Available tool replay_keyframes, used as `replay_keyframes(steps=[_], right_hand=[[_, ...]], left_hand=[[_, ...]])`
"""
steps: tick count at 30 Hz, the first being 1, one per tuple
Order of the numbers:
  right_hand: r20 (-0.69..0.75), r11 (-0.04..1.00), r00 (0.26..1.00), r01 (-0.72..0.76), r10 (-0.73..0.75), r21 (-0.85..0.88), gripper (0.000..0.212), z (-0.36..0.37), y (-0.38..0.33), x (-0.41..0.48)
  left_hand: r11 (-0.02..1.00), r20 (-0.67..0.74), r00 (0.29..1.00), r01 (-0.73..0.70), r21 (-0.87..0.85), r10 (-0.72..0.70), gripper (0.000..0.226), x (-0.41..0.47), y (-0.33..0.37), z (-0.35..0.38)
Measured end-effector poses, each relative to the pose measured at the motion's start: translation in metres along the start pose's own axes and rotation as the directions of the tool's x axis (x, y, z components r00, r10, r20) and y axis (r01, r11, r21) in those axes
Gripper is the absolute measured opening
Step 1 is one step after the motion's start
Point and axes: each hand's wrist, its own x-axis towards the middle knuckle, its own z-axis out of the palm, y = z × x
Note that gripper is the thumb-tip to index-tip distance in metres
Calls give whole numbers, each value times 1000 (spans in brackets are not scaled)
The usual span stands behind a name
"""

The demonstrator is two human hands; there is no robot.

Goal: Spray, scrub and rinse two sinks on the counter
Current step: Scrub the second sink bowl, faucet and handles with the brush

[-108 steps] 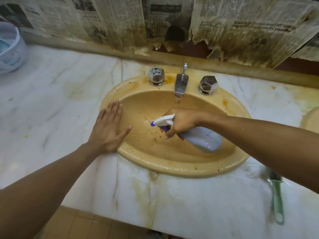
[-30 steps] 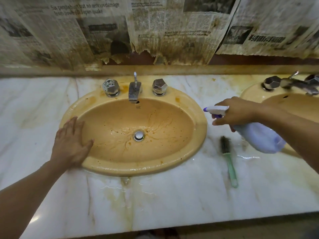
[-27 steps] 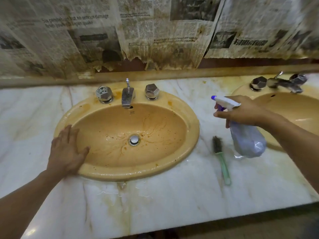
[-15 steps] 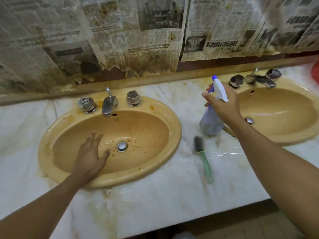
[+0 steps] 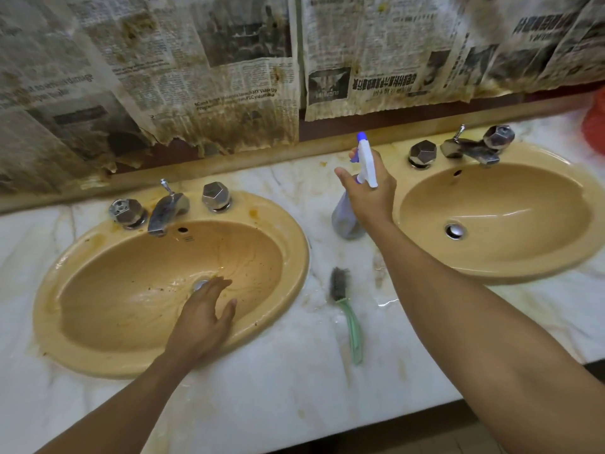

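Two oval, glossy mustard-yellow ceramic sinks sit in a white, veined marble counter (image 5: 288,394) streaked with rust stains. The left sink (image 5: 82,358) is wet, with brown specks and rivulets. The left hand (image 5: 203,322) reaches into its bowl, fingers straight and close together, thumb apart. The fingertips half cover the metal drain (image 5: 199,285), and contact with the bowl cannot be made out. The right sink (image 5: 510,276) looks smooth. Between the sinks a translucent spray bottle (image 5: 343,221) stands upright on the marble. The right hand (image 5: 370,191) curls round its neck below the white trigger head, hiding most of it. A green-handled bristle brush (image 5: 347,312) lies nearby. Stained, torn newspaper (image 5: 229,77) covers the wall. A blurred red object (image 5: 594,122) is cut off at the right edge.
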Motion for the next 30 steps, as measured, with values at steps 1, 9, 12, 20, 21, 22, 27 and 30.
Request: replay_keyframes(steps=[1, 9, 12, 20, 21, 22, 27, 30], right_hand=[[51, 1000, 999, -18, 18, 4, 42, -2, 3, -1], [48, 858, 958, -229, 281, -460, 49, -39, 25, -113], [283, 636, 808, -141, 517, -759, 39, -44, 25, -163], [323, 653, 884, 26, 339, -757, 7, -5, -6, -210], [327, 706, 889, 6, 320, -708, 2, 6, -15, -209], [328, 744, 893, -11, 308, -669, 5, 17, -24, -207], [477, 818, 826, 34, 300, -574, 26, 85, -59, -194], [595, 828, 745, 104, 302, -551, 25, 131, -67, -187]], left_hand=[[1000, -4, 1000, 12, 2, -12, 64, -1, -2, -1], [994, -35, 999, 29, -107, -33, 38, -6, 8, -6], [987, -57, 998, -28, -160, 19, 34, -5, 23, -6], [949, 54, 964, -246, -198, 261, 32, -7, 30, -24], [948, 51, 961, -259, -184, 272, 31, -8, 21, -31], [950, 48, 960, -264, -170, 275, 30, -9, 10, -37], [972, 66, 976, -200, -121, 209, 31, -12, -60, -71], [992, 130, 984, -120, -42, 125, 33, -14, -107, -87]])
